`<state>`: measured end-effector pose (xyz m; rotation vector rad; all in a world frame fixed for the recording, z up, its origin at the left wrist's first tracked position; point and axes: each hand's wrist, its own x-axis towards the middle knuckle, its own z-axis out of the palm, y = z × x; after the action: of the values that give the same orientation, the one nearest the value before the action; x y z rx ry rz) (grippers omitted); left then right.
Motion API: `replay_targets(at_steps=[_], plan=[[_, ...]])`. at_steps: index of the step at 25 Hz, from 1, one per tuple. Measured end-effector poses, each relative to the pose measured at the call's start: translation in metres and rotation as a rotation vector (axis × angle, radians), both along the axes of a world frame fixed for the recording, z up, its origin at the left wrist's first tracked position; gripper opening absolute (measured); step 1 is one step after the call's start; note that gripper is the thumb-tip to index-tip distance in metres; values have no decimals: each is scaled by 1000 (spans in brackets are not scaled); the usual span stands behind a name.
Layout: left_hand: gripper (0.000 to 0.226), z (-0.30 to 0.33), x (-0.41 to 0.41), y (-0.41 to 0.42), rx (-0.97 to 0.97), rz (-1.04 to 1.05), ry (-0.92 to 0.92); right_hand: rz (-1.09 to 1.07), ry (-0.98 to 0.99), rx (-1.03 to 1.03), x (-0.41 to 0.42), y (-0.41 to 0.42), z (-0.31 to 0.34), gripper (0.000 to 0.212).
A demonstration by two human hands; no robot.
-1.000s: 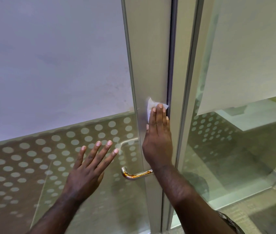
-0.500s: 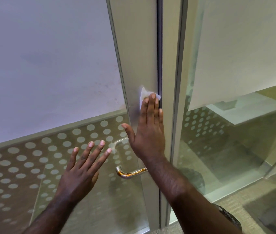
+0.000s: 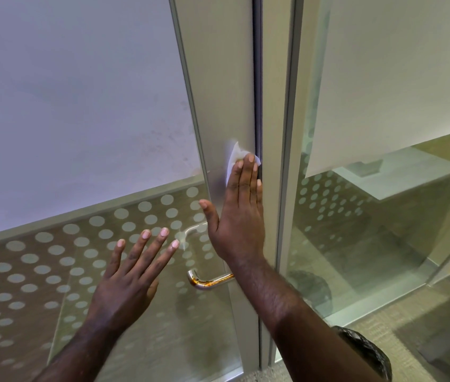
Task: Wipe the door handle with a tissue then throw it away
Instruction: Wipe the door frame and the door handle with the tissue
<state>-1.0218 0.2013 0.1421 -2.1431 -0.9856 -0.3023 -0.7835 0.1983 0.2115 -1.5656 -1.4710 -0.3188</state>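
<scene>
My right hand (image 3: 239, 213) lies flat against the metal door stile (image 3: 218, 92), pressing a white tissue (image 3: 234, 157) under its fingertips; only the tissue's upper edge shows. The curved metal door handle (image 3: 207, 281) sticks out below that hand, partly hidden by my right wrist. My left hand (image 3: 132, 274) is spread with fingers apart against the dotted glass, left of the handle, holding nothing.
The frosted glass door panel (image 3: 66, 106) fills the left, with a dotted band below. A door frame post (image 3: 279, 106) stands right of the stile, then a glass wall (image 3: 383, 216) with a room and carpet floor (image 3: 369, 321) behind.
My right hand with the tissue has stayed at about the same height on the stile, thumb spread out. The view has shifted slightly. My left hand stays on the glass.
</scene>
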Motion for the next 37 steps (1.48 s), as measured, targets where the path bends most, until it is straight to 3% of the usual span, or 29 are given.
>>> replay_targets(at_steps=[3, 6, 8, 13, 15, 20, 22, 27, 37], plan=[[90, 2, 1, -1, -7, -8, 4, -10, 90, 98, -4, 8, 4, 65], [114, 2, 0, -1, -32, 2, -8, -72, 97, 328, -1, 19, 6, 48], [124, 1, 0, 0, -40, 15, -13, -94, 54, 432, 5, 23, 3, 48], [110, -3, 1, 3, 7, -18, -11, 121, -131, 505, 18, 18, -4, 39], [120, -3, 1, 3, -13, -5, -25, 227, -202, 468, 13, 6, -15, 42], [117, -6, 0, 5, 19, -25, -18, 394, -222, 392, 3, -37, -56, 38], [126, -6, 0, 4, -8, -12, -36, 366, -143, 378, 11, -52, -75, 41], [126, -5, 4, 1, -13, 3, -52, 128, 103, 273, 62, -67, -111, 41], [126, -8, 3, 2, -9, 13, -62, 339, -44, -113, 75, -64, -111, 52]])
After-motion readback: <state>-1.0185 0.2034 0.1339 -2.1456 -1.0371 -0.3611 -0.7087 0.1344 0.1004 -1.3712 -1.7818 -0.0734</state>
